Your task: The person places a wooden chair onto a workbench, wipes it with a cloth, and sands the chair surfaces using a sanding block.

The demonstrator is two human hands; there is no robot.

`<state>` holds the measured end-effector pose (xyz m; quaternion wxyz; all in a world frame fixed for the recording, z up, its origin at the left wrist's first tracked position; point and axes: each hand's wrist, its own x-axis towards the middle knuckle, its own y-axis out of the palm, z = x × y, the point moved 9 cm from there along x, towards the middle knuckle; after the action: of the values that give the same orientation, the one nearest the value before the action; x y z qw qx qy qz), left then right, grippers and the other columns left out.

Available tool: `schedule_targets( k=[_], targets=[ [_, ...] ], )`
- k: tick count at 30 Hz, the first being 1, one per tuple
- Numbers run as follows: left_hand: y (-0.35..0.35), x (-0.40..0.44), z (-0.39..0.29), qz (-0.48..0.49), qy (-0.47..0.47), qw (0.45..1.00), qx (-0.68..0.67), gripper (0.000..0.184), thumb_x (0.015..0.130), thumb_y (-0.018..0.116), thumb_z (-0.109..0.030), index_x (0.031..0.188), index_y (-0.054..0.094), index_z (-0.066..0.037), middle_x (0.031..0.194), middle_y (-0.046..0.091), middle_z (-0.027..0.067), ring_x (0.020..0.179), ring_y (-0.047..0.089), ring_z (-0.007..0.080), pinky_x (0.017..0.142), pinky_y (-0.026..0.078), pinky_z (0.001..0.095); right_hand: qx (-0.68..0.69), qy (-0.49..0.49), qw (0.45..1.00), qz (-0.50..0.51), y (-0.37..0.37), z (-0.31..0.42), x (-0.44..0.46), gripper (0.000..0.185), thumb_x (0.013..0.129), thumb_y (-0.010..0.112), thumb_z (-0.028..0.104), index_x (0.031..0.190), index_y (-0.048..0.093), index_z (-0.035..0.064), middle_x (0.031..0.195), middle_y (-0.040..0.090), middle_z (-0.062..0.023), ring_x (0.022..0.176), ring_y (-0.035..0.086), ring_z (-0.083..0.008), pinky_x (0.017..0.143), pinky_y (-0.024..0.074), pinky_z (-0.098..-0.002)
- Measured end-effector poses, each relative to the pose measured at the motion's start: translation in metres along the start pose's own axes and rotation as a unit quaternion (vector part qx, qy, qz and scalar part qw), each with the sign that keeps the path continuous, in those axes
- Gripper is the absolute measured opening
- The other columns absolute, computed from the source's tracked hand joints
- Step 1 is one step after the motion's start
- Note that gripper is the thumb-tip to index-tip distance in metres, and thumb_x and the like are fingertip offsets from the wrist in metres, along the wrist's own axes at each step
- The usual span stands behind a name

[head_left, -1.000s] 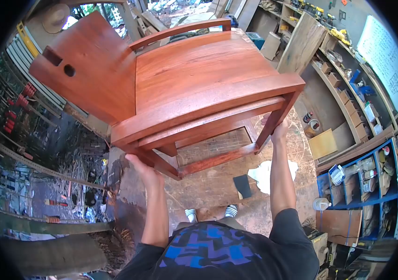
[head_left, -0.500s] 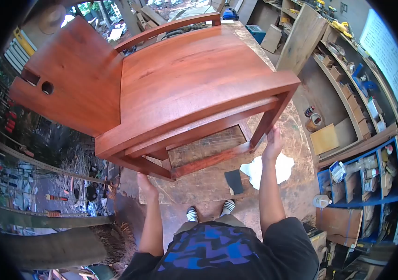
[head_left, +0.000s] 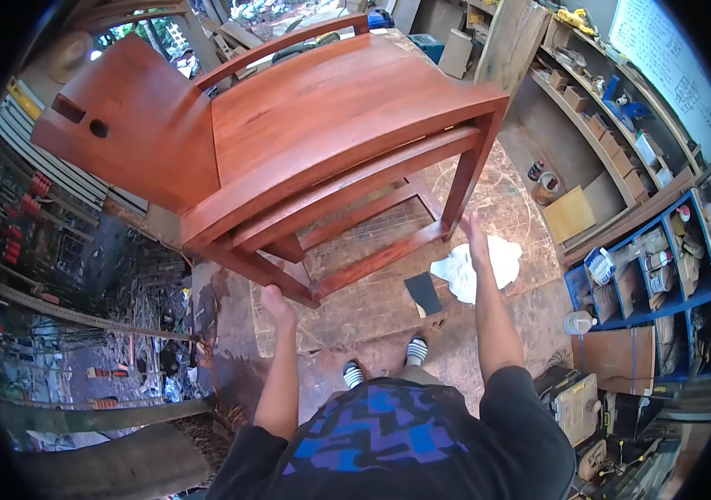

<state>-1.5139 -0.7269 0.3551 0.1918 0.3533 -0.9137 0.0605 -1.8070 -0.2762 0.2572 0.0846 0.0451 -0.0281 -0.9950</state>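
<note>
A reddish-brown wooden chair (head_left: pixel 314 92) with a broad slab seat stands on a scuffed worktable (head_left: pixel 355 321), its side turned toward me. Two slots pierce its backrest (head_left: pixel 134 125). My left hand (head_left: pixel 279 308) is at the lower end of the near left leg; a thumb shows, the fingers are mostly hidden. Beside the foot of the near right leg is my right hand (head_left: pixel 477 240), fingers pointing up and fairly straight; whether it touches the wood is unclear. A white cloth (head_left: pixel 501 265) lies under my right forearm, with a dark sheet (head_left: pixel 424 295), perhaps sandpaper, to its left.
Wooden shelves (head_left: pixel 597 125) with small blocks and tools line the right wall, above a blue compartment rack (head_left: pixel 659 312). A tall plank (head_left: pixel 509 50) leans behind the table. Clamps (head_left: pixel 14 233) and debris fill the left side. A tool case (head_left: pixel 576 408) sits low at right.
My viewpoint has shifted, so the chair and table appear higher in view. Both hands stay near the chair's lower legs. The chair shows no clear movement on the table.
</note>
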Motion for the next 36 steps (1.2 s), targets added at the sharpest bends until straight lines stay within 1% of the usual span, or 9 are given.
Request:
schedule_targets(
  k=[3, 5, 10, 18, 25, 26, 29, 32, 36],
  targets=[
    [0.013, 0.010, -0.004, -0.004, 0.007, 1.000, 0.000, 0.081, 0.098, 0.036, -0.070, 0.115, 0.059, 0.006, 0.107, 0.066, 0.0151, 0.101, 0.062, 0.0245, 0.091, 0.047, 0.0364, 0.097, -0.033, 0.995, 0.011, 0.009, 0.059, 0.010, 0.080, 0.102, 0.032, 0.064, 0.147, 0.044, -0.0006, 0.150, 0.048, -0.0151, 0.145, 0.038, -0.0274, 0.120, 0.0230, -0.0418],
    [0.014, 0.012, -0.006, -0.023, 0.000, 1.000, 0.010, 0.087, 0.093, 0.035, -0.078, 0.107, 0.059, 0.004, 0.097, 0.065, 0.0122, 0.095, 0.063, 0.0221, 0.087, 0.047, 0.0357, 0.179, -0.049, 0.983, -0.001, 0.018, 0.085, 0.016, 0.071, 0.102, 0.041, 0.060, 0.142, 0.049, 0.0012, 0.136, 0.059, -0.0131, 0.132, 0.051, -0.0261, 0.114, 0.0322, -0.0399],
    [0.005, 0.017, -0.009, -0.076, 0.022, 0.997, -0.008, 0.085, 0.095, 0.034, -0.075, 0.103, 0.061, 0.005, 0.091, 0.066, 0.0122, 0.085, 0.065, 0.0219, 0.079, 0.050, 0.0344, 0.232, -0.068, 0.970, -0.039, 0.026, 0.105, 0.020, 0.063, 0.099, 0.052, 0.058, 0.129, 0.056, 0.0023, 0.114, 0.067, -0.0089, 0.108, 0.062, -0.0221, 0.097, 0.0449, -0.0377],
    [-0.014, 0.095, -0.068, -0.116, -0.032, 0.993, 0.008, 0.078, 0.099, 0.035, -0.070, 0.098, 0.062, 0.004, 0.080, 0.067, 0.0104, 0.072, 0.065, 0.0191, 0.067, 0.051, 0.0317, 0.189, -0.114, 0.968, -0.120, 0.060, 0.194, 0.016, 0.053, 0.096, 0.058, 0.058, 0.104, 0.065, 0.0054, 0.081, 0.064, -0.0044, 0.069, 0.059, -0.0150, 0.065, 0.0471, -0.0287],
    [0.002, 0.162, -0.118, -0.151, -0.034, 0.988, 0.027, 0.072, 0.101, 0.037, -0.065, 0.098, 0.063, 0.002, 0.073, 0.064, 0.0096, 0.065, 0.063, 0.0188, 0.061, 0.049, 0.0315, 0.080, -0.093, 0.985, -0.121, 0.076, 0.240, 0.060, 0.052, 0.097, 0.057, 0.057, 0.098, 0.068, 0.0072, 0.082, 0.065, -0.0032, 0.073, 0.059, -0.0141, 0.068, 0.0462, -0.0292],
    [0.001, 0.168, -0.119, -0.145, -0.046, 0.988, 0.041, 0.072, 0.101, 0.037, -0.066, 0.098, 0.063, 0.002, 0.072, 0.064, 0.0097, 0.064, 0.063, 0.0189, 0.060, 0.049, 0.0313, 0.143, -0.057, 0.987, -0.034, 0.080, 0.235, 0.067, 0.060, 0.098, 0.057, 0.054, 0.118, 0.067, -0.0014, 0.104, 0.067, -0.0080, 0.097, 0.059, -0.0151, 0.087, 0.0455, -0.0309],
    [-0.001, 0.183, -0.116, -0.153, -0.066, 0.985, 0.049, 0.073, 0.100, 0.038, -0.068, 0.098, 0.062, 0.001, 0.072, 0.064, 0.0101, 0.062, 0.062, 0.0188, 0.058, 0.048, 0.0309, 0.150, -0.063, 0.987, 0.018, 0.043, 0.224, 0.048, 0.052, 0.098, 0.060, 0.047, 0.120, 0.067, 0.0000, 0.107, 0.069, -0.0070, 0.101, 0.061, -0.0131, 0.087, 0.0476, -0.0317],
    [0.005, 0.191, -0.126, -0.153, -0.062, 0.985, 0.042, 0.075, 0.098, 0.038, -0.069, 0.098, 0.061, 0.002, 0.072, 0.064, 0.0107, 0.062, 0.062, 0.0190, 0.058, 0.049, 0.0309, -0.177, -0.001, 0.983, -0.039, -0.042, 0.139, 0.017, 0.026, 0.095, 0.066, 0.025, 0.104, 0.073, 0.0023, 0.094, 0.075, -0.0052, 0.082, 0.068, -0.0161, 0.073, 0.0523, -0.0313],
    [0.011, 0.199, -0.136, -0.157, -0.070, 0.983, 0.059, 0.079, 0.096, 0.040, -0.072, 0.100, 0.062, 0.004, 0.074, 0.065, 0.0122, 0.063, 0.063, 0.0199, 0.059, 0.049, 0.0310, -0.372, 0.050, 0.926, 0.040, -0.073, -0.022, -0.060, 0.011, 0.087, 0.071, 0.013, 0.089, 0.076, 0.0032, 0.077, 0.073, -0.0034, 0.071, 0.065, -0.0112, 0.067, 0.0516, -0.0299]
  ],
)
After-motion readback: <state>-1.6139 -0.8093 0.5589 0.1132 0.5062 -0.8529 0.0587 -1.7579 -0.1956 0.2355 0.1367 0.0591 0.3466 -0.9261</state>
